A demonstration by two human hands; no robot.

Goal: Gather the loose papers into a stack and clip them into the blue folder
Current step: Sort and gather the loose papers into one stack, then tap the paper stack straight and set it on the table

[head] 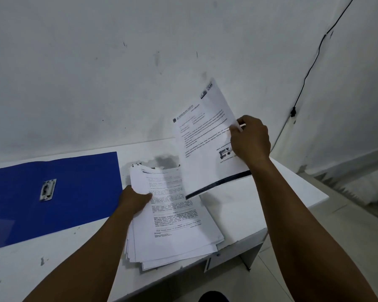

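A blue folder point(74, 192) lies open and flat on the left of the white table point(249, 210), its metal clip point(47, 189) near the middle. A loose, uneven stack of printed papers point(175, 227) sits at the table's front right. My left hand point(134, 200) grips the stack's left edge, thumb on top. My right hand point(250, 138) pinches the right edge of a single printed sheet point(203, 136), lifted and tilted above the stack's far end. That sheet has a dark band along its lower edge.
A scuffed white wall point(140, 62) rises directly behind the table. A black cable point(314, 59) runs down the wall at right to a small plug. The table's right edge drops to a tiled floor point(336, 247). A drawer front point(234, 253) shows below the tabletop.
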